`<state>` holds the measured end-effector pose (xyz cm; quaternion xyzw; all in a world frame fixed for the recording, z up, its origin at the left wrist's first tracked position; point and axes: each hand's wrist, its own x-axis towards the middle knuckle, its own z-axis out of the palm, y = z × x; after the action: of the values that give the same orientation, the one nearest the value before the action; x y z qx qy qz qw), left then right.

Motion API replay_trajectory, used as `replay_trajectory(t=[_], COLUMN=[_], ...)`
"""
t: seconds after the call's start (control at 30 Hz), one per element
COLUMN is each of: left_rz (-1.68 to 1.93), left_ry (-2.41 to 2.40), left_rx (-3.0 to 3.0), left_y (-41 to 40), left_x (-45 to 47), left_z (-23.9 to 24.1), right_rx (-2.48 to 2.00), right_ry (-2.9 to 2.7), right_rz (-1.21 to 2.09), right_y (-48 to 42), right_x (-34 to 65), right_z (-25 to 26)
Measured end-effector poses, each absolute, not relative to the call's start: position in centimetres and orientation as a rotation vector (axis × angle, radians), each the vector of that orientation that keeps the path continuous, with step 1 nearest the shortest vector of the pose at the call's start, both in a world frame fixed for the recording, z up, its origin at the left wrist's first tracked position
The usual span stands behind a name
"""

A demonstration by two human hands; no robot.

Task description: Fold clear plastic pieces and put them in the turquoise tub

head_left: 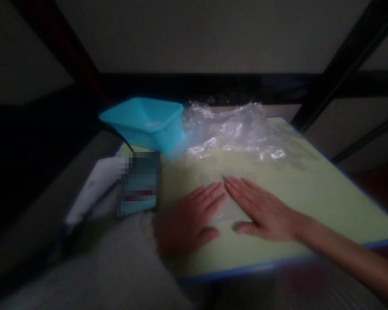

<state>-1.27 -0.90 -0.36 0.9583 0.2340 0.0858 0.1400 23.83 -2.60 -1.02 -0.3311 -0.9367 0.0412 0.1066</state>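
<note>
My left hand (194, 219) rests low over the yellow tabletop (313, 189), fingers stretched toward the middle. Opposite it, my right hand (261, 206) lies flat with its fingers extended, and the fingertips of both hands nearly meet. Beneath and between them is a thin, clear plastic sheet or bag (228, 211), hard to make out against the yellow surface. Neither hand grips anything. Beyond the fingers spreads a crumpled heap of clear plastic (236, 129). The picture is dark and blurred.
At the back left stands a turquoise plastic basin (168, 133). A booklet-like item (142, 185), partly pixelated, lies left of my left hand beside a white paper-like piece (97, 185). A blue edge (233, 272) borders the table; a wall (200, 38) rises behind.
</note>
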Motion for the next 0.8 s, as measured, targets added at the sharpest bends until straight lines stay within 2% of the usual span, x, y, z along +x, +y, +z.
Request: replay_trajectory(t=[0.17, 0.37, 0.6, 0.8], left_rz=[0.287, 0.153, 0.401, 0.485], left_ry=[0.511, 0.499, 0.829, 0.770], left_rx=[2.801, 2.761, 2.650, 2.704], left_y=[-0.3, 0.3, 1.0, 1.0], left_x=[-1.6, -2.4, -1.9, -0.9], left_z=[-0.2, 0.1, 0.0, -1.2], right_rx=[-1.005, -1.019, -1.111, -1.116], right_ry=[-2.755, -2.725, -2.546, -2.623], right_rz=[0.120, 0.157, 0.166, 0.132], right_y=[-2.9, -2.9, -2.7, -1.3], right_x=[24.4, 25.0, 24.4, 21.1], right_z=[-0.9, -1.0, -0.1, 0.1])
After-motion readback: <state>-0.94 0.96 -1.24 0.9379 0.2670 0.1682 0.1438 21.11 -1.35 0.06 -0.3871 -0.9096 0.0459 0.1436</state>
